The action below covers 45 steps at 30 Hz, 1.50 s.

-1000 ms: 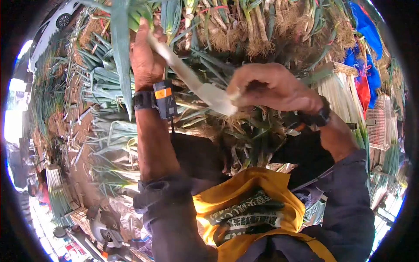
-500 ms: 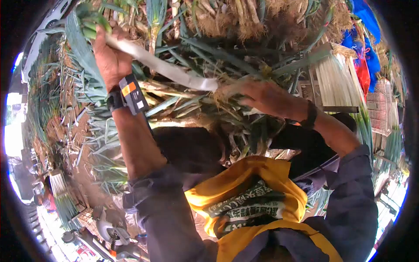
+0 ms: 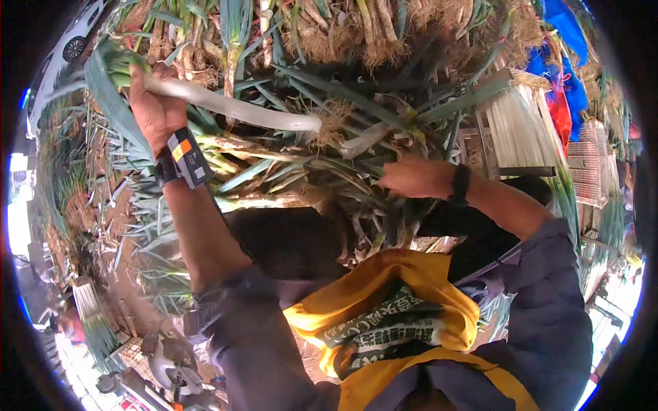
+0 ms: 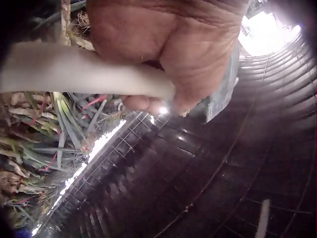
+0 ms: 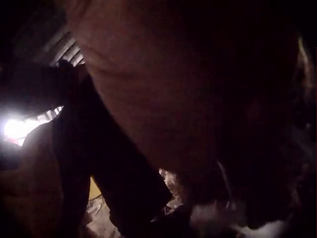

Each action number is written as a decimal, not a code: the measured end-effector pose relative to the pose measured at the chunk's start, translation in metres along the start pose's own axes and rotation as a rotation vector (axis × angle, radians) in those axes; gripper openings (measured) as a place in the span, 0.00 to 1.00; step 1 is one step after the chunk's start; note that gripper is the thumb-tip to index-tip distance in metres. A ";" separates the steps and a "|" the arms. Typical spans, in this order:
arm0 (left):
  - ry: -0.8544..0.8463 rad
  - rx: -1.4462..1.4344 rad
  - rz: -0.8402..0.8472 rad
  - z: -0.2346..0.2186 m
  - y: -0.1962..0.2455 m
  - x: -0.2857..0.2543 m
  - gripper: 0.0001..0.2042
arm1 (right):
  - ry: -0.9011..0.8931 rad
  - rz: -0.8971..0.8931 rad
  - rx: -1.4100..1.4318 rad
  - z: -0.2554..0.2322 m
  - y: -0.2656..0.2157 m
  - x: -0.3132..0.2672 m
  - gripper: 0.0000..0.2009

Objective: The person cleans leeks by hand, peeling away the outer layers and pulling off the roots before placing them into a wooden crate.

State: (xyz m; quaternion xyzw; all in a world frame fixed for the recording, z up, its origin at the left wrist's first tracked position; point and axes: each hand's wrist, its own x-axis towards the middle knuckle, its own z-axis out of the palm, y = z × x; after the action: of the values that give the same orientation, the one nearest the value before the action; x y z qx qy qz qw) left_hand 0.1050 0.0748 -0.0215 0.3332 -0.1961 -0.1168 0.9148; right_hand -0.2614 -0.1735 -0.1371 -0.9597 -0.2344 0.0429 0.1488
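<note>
The left hand [image 3: 154, 109] grips a peeled leek [image 3: 233, 108] — lying crosswise, root end pointing right; the right hand's [image 3: 411, 177] fingers cannot be told.

Harsh daylight (fisheye-warped), wrist views murky

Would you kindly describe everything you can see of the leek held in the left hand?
The leek has a long, smooth white shaft that looks clean and peeled, with green leaves at the end by the grip and a tuft of pale roots at the free end. It lies nearly level, tilted slightly down toward the roots, above a heap of unpeeled leeks. The left hand grips it near the green end, fingers curled round the shaft. The right hand is apart from it, lower down.
</note>
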 end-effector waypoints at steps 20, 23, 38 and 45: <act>0.394 -0.354 -0.044 -0.086 -0.042 0.011 0.21 | 0.457 -0.026 1.466 -0.091 -0.037 0.103 0.21; 0.469 -0.220 -0.032 -0.050 -0.026 -0.007 0.20 | 0.389 0.232 1.560 -0.120 -0.071 0.090 0.19; 0.215 2.015 0.043 -0.148 -0.049 0.017 0.25 | 0.251 0.344 0.839 -0.144 -0.116 -0.038 0.10; 0.331 2.038 0.318 -0.099 -0.045 -0.001 0.20 | 0.411 0.088 0.433 -0.137 -0.072 -0.030 0.13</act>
State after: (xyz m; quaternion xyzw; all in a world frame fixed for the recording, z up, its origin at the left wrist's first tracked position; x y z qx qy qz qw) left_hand 0.1433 0.0974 -0.1203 0.9293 -0.1155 0.2728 0.2205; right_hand -0.2983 -0.1628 0.0151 -0.9036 -0.1428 -0.0969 0.3921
